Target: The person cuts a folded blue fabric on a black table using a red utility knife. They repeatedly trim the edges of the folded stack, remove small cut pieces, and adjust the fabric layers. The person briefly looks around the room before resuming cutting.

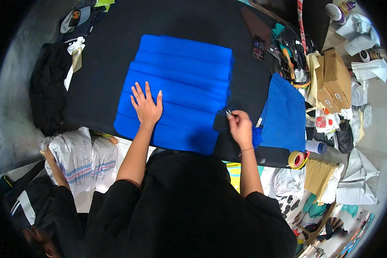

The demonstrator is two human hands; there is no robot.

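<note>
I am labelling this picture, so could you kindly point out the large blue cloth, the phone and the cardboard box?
Large blue cloth [187, 95], head view: its upper surface near the middle.
Phone [258, 47], head view: the middle of its dark face.
Cardboard box [336, 77], head view: its brown side panel.

Textile workshop, black-covered worktable [103, 51], creased blue cloth [182, 81], cardboard box [337, 76], white sacks [79, 150]

One folded blue cloth [180, 74], creased in bands, right edge frayed, on a black-covered table [101, 56]; a left hand [148, 111] flat upon it, fingers spread. One right hand [241, 129], beside the cloth's right edge, pinching a small metallic piece [228, 112], kind unclear. Along the table's right: dark phone [258, 47], second blue cloth [284, 114], tape roll [296, 159].
</note>
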